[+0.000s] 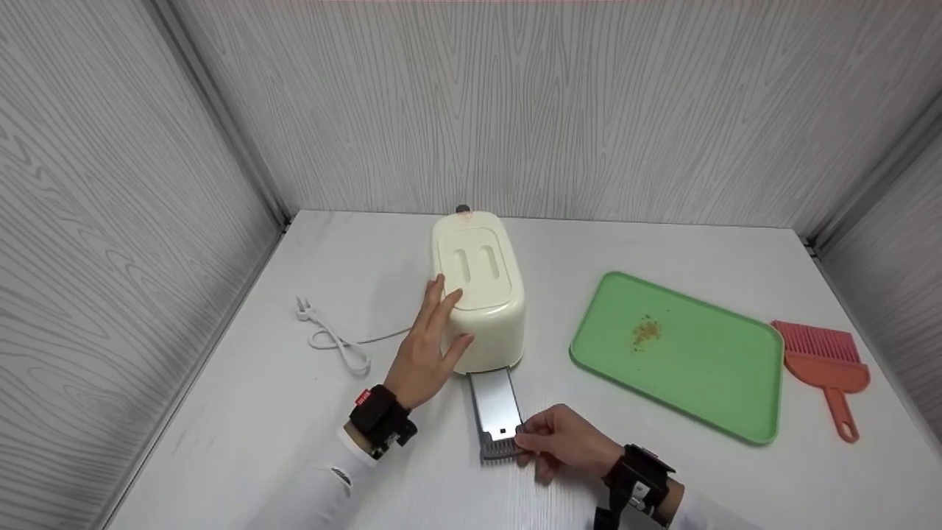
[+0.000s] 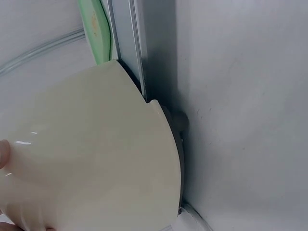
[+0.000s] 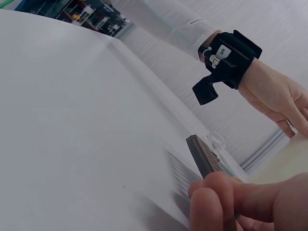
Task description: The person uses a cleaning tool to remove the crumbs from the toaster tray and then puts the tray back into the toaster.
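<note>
A cream toaster with a lid over its top stands in the middle of the table; its cream side fills much of the left wrist view. My left hand rests against its left side and near corner, fingers extended. From the near end a crumb tray with a shiny metal plate and a dark ribbed grip sticks out. My right hand pinches the right corner of that grip between thumb and fingers; the grip also shows above the fingertips in the right wrist view. The crumb tray's far end is hidden inside the toaster.
Right of the toaster lies a green tray with a small heap of brown crumbs. Beside it is a red brush with an orange handle. A white cord with its plug lies on the left. Grey walls stand behind and at both sides.
</note>
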`<state>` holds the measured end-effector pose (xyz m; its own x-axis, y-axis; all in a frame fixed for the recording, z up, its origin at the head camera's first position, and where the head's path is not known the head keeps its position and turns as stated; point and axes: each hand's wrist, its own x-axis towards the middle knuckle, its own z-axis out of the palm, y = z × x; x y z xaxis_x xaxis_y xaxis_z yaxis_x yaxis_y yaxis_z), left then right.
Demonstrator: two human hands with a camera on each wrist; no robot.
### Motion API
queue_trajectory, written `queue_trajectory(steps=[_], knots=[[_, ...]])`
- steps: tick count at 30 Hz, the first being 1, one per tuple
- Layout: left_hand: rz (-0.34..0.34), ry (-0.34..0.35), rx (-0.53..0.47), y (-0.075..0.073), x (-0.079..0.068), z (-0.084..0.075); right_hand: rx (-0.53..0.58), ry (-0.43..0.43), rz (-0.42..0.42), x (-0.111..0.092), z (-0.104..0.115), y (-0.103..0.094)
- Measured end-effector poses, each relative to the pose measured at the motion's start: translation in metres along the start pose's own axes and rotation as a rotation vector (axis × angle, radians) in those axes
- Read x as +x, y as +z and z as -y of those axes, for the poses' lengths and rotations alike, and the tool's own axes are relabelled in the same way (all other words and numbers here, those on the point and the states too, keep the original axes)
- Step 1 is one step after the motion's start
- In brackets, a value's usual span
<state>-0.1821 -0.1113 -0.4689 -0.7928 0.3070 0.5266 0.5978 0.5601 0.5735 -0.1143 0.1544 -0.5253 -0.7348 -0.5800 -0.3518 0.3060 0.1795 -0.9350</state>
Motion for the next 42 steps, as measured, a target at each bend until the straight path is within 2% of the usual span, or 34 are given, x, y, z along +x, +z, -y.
queue_trajectory(steps=[16, 28, 42], knots=[[0.014, -0.031, -0.006, 0.0, -0.001, 0.0, 0.017, -0.002, -0.011, 0.009, 0.004, -0.003], [-0.004, -0.011, -0.001, 0.001, 0.0, 0.0, -0.005, -0.025, -0.047, 0.018, 0.006, -0.004], [-0.032, 0.023, 0.057, 0.002, -0.001, 0.001, 0.062, -0.021, -0.1, 0.035, 0.011, -0.002]])
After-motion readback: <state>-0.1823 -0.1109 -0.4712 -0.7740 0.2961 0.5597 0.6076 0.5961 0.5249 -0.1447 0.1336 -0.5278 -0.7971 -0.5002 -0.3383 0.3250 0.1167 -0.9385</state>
